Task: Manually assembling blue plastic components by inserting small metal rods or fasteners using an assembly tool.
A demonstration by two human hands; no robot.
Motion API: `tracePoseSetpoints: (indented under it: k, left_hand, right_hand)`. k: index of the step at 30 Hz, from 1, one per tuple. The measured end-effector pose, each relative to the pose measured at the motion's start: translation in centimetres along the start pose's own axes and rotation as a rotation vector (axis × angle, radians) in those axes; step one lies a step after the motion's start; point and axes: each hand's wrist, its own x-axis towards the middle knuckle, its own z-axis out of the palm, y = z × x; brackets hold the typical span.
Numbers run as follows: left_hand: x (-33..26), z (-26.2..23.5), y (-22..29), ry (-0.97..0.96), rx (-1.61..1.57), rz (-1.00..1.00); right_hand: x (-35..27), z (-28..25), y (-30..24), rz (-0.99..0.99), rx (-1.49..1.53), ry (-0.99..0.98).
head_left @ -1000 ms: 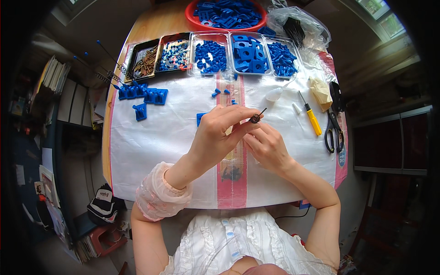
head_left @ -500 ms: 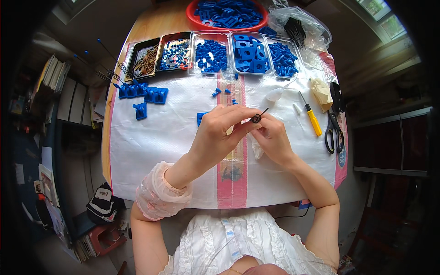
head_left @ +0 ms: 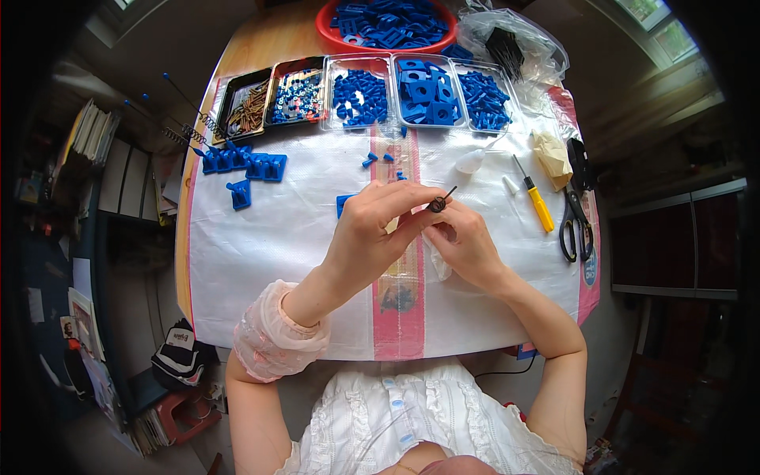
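1. I am seeing a small dark ring with a thin pin (head_left: 439, 203), just above the white sheet (head_left: 301, 237).
2. My left hand (head_left: 372, 229) is pinching it at the fingertips.
3. My right hand (head_left: 463, 241) is clenching a white piece (head_left: 439, 265) just beside.
4. Yellow screwdriver (head_left: 537, 202) and scissors (head_left: 574, 226) are lying to the right.

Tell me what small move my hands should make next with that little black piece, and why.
Probably press the black piece further onto the thin pin, steadying it with the right hand. The left hand pinches the piece at its fingertips, the pin sticks out past it, and both hands meet above the white mat, so the fit looks unfinished.
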Motion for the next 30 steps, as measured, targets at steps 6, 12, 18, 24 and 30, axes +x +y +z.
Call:
tracePoseSetpoints:
  k: [6,12,18,24,30]
  left_hand:
    - [0.0,0.0,0.1,-0.003,-0.009,-0.008]
    - [0.0,-0.1,0.0,-0.008,-0.008,-0.021]
    - [0.0,-0.1,0.0,-0.012,-0.003,-0.023]
    - [0.2,0.1,0.3,-0.01,-0.006,-0.024]
    - [0.1,0.2,0.3,0.01,-0.055,-0.031]
  right_hand:
    - [-0.5,0.1,0.3,0.007,0.01,0.0]
    - [-0.6,-0.9,0.4,0.018,0.033,-0.031]
    - [0.0,-3.5,0.1,-0.041,-0.314,0.094]
    - [-0.5,-6.4,0.2,0.014,-0.767,0.056]
    - [-0.9,-8.0,-1.2,0.051,-1.017,0.149]
